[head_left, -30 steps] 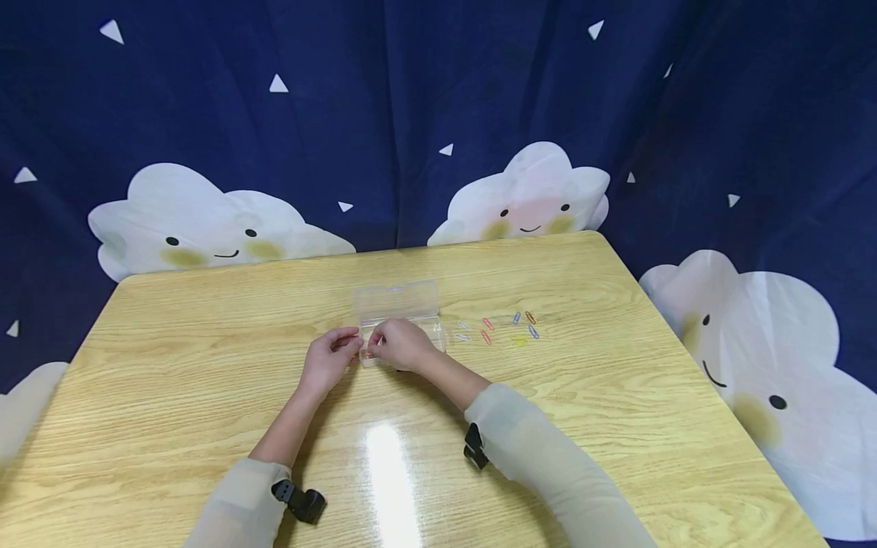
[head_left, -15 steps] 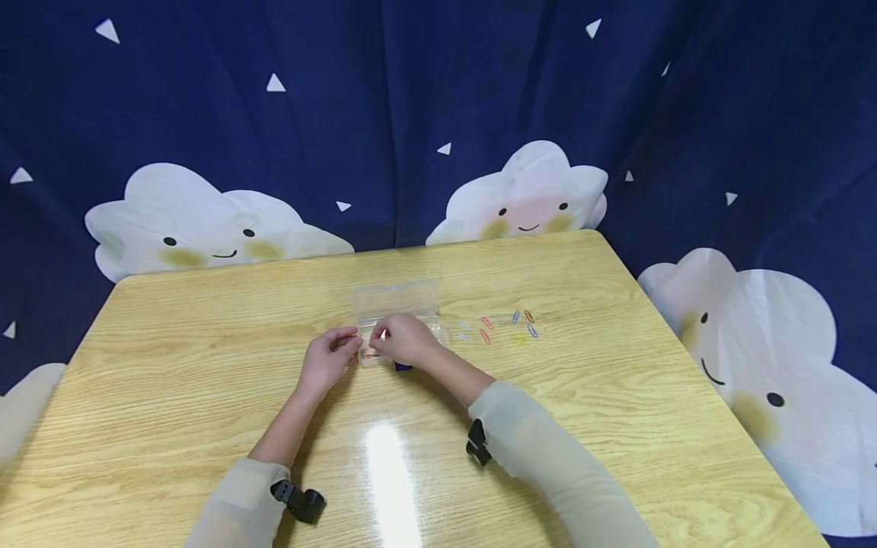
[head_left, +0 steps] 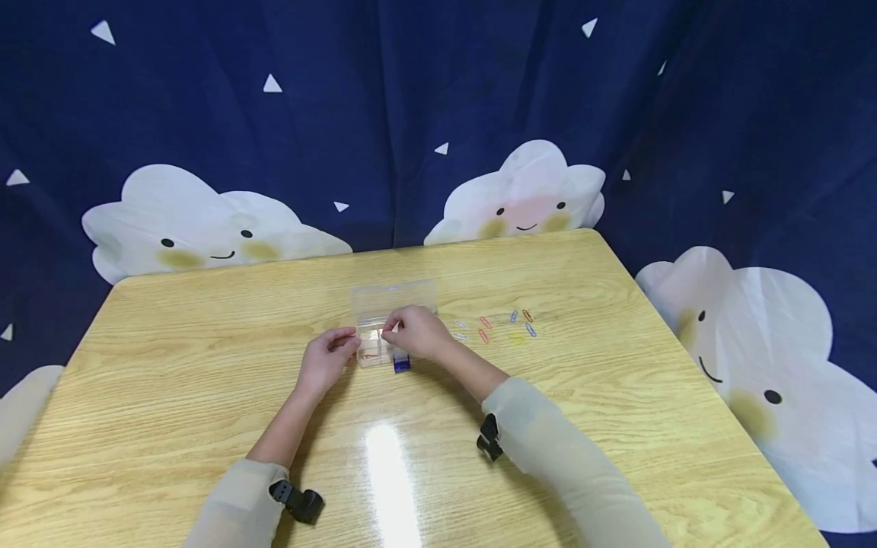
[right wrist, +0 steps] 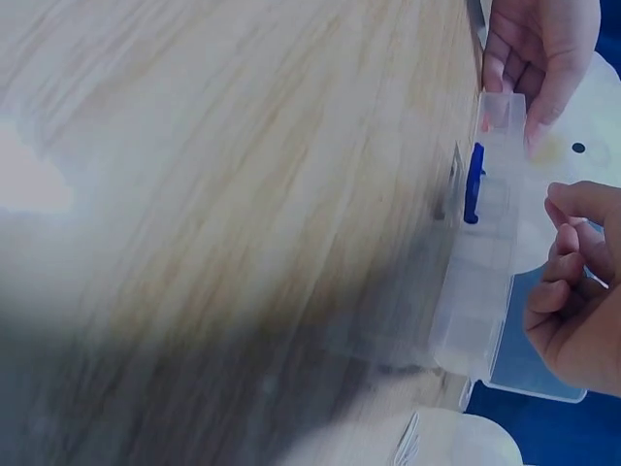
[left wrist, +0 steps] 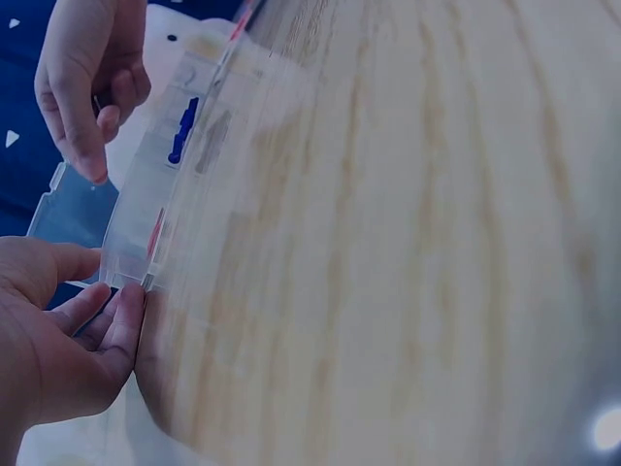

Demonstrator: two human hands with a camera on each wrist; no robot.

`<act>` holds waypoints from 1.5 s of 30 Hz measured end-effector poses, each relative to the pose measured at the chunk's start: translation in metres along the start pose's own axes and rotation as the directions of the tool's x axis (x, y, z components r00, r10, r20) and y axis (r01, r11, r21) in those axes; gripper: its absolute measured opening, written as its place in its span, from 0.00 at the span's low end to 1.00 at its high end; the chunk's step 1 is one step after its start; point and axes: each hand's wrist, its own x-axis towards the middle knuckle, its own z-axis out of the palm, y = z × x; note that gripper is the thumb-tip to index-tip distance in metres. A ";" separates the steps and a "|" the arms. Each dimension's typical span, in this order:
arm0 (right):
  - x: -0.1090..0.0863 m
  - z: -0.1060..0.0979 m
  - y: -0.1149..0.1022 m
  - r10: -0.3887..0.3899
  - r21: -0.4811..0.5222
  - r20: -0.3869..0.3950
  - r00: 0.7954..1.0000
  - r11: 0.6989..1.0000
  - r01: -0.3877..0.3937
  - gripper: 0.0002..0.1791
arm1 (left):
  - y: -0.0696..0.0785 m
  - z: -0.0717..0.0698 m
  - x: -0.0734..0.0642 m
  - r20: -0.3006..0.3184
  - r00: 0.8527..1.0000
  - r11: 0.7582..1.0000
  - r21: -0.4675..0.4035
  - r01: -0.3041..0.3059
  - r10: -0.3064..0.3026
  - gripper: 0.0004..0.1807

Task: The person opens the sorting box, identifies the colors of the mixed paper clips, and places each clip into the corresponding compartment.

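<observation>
A clear plastic compartment box (head_left: pixel 373 359) lies on the table with its transparent lid (head_left: pixel 393 297) raised behind it. My left hand (head_left: pixel 330 359) grips the box's left end between thumb and fingers, as the left wrist view confirms. A red paper clip (head_left: pixel 370 355) rests in the leftmost compartment. Over the box's middle hovers my right hand (head_left: pixel 419 332), its fingers loosely bent and nothing visible between thumb and forefinger in the right wrist view. A blue latch (right wrist: pixel 473 184) sits on the front wall of the box.
To the right of the box lie loose paper clips: white (head_left: pixel 460 336), pink (head_left: pixel 483 335), blue (head_left: pixel 530 329), brown (head_left: pixel 527 315) and yellow (head_left: pixel 517 338). The wooden table (head_left: pixel 240 320) meets a dark blue curtain (head_left: pixel 384 114) with cloud prints at its back edge.
My right hand has risen from the left compartment and shifted right, uncovering the red paper clip and the blue latch. My left hand has stayed at the box's left end.
</observation>
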 end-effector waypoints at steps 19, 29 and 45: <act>-0.011 -0.019 0.027 0.016 0.085 -0.090 0.996 0.996 -0.008 0.05 | 0.002 0.001 -0.002 0.008 1.000 1.000 -0.003 -0.005 0.005 0.19; -0.020 -0.032 0.047 0.083 0.128 -0.099 0.992 0.989 -0.070 0.06 | 0.001 0.000 -0.001 0.003 1.000 1.000 0.002 -0.001 0.001 0.19; -0.035 -0.058 0.083 0.170 0.184 -0.126 0.977 0.972 -0.145 0.07 | 0.001 0.000 -0.001 0.005 1.000 1.000 0.002 0.000 0.000 0.19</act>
